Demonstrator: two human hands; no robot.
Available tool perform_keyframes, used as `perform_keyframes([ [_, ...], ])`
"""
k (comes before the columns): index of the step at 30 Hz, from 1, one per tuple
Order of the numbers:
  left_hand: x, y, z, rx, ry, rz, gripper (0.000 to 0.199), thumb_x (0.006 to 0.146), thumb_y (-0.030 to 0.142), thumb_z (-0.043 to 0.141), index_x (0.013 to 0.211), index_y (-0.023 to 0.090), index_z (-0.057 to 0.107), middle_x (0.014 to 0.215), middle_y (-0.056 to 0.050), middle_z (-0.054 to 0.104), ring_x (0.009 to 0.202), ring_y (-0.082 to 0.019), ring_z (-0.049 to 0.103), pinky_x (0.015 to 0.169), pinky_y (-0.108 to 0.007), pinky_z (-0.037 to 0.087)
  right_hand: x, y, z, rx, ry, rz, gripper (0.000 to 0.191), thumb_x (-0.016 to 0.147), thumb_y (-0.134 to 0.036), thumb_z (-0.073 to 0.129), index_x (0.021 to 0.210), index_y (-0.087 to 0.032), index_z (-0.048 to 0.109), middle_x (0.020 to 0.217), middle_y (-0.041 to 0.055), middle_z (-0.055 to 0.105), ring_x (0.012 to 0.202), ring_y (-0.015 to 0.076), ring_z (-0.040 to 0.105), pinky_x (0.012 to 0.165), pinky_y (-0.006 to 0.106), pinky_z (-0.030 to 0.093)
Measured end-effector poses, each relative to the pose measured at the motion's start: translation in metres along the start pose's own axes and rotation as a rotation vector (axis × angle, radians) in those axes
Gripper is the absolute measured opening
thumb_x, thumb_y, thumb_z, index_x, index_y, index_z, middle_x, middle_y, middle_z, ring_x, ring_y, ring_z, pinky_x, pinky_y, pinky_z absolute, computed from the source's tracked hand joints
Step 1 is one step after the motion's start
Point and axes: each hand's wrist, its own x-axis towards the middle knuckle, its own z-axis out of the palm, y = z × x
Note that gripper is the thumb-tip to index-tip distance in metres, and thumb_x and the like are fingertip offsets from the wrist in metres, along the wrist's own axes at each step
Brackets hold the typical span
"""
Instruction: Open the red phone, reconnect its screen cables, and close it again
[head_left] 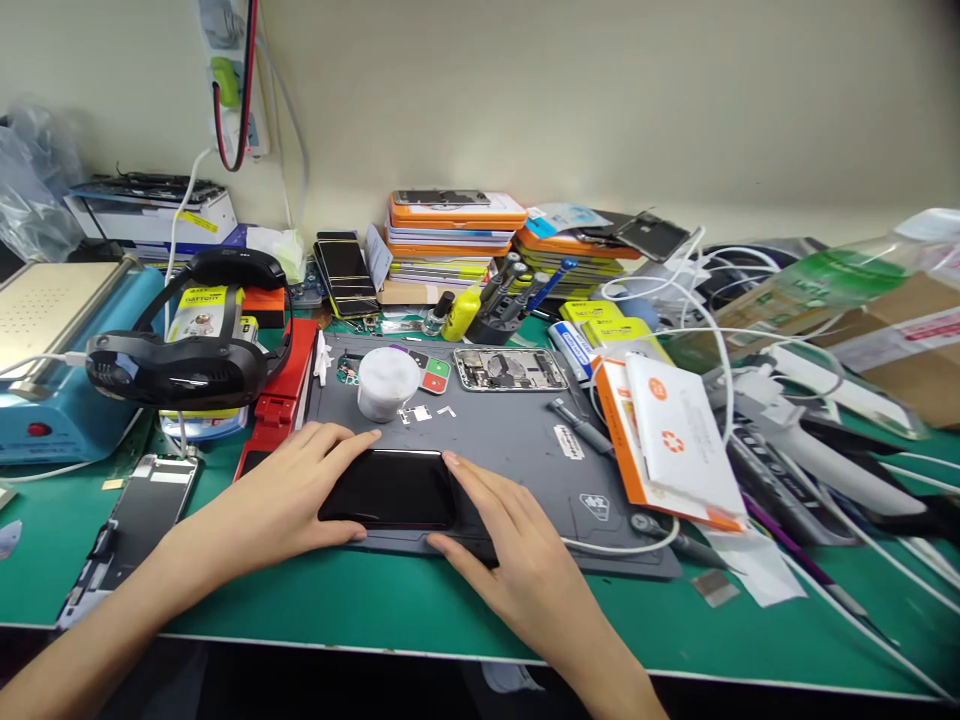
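Note:
A smartphone (pixel 390 488) with a dark, glossy screen lies face up, long side across, on the grey work mat (pixel 495 440). My left hand (pixel 300 490) grips its left end, thumb at the near edge and fingers at the far edge. At the right end, my right hand (pixel 502 520) holds it the same way, its palm hiding part of the mat. A white cable (pixel 622 548) runs out from behind my right hand; where it ends is hidden. Beyond the phone stand a white round tub (pixel 388 383) and an opened phone body (pixel 511 369) showing its inner parts.
A black headset (pixel 187 365) and a blue machine (pixel 82 400) stand at the left, near a detached phone screen (pixel 139 520). Orange and white boxes (pixel 667 440) and tangled cables crowd the right. A pen holder (pixel 499 320) and stacked boxes (pixel 454 240) line the back.

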Motion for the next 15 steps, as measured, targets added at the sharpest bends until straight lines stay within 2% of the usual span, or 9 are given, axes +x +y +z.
perform_keyframes([
  [10,0.0008,0.0041,-0.0024,0.015,-0.015,0.031,0.083,0.094,0.034,0.084,0.165,0.028,0.041,0.150,-0.010,0.061,0.140,-0.032,0.059,0.117,-0.048,0.054,0.0000,-0.0004,0.0002,-0.006,-0.006,-0.022,0.068,0.110,-0.035,0.064,0.169,-0.017,0.036,0.154,0.0159,0.065,0.139,0.0296,0.066,0.109,0.049,0.061],
  [15,-0.0040,0.0027,0.0018,0.057,-0.025,0.036,0.088,0.098,0.040,0.080,0.170,0.027,0.030,0.152,-0.011,0.057,0.141,-0.031,0.058,0.116,-0.046,0.055,0.0002,-0.0005,-0.0001,-0.014,0.002,-0.024,0.066,0.110,-0.036,0.064,0.168,-0.015,0.039,0.154,0.0152,0.065,0.139,0.0284,0.065,0.109,0.047,0.060],
])
